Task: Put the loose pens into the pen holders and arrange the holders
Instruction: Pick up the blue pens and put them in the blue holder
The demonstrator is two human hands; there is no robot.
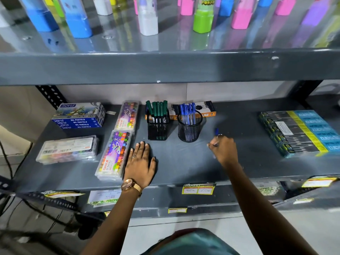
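Two black mesh pen holders stand side by side on the grey shelf [239, 126]. The square holder [157, 128] on the left carries several green-capped pens [157, 108]. The round holder [189, 130] to its right has several blue pens [188, 111]. My right hand [223, 149] is closed around one blue pen [217, 131], whose cap sticks up above the fingers, just right of the round holder. My left hand [141, 163] lies flat on the shelf, fingers spread, in front of the square holder and touching nothing else.
Oil pastel boxes [79, 115] and clear crayon cases [115, 155] fill the shelf's left side. An orange and black box [206, 108] lies behind the holders. A black and yellow pack [299, 131] sits at the right. Coloured bottles [202, 17] stand on the shelf above.
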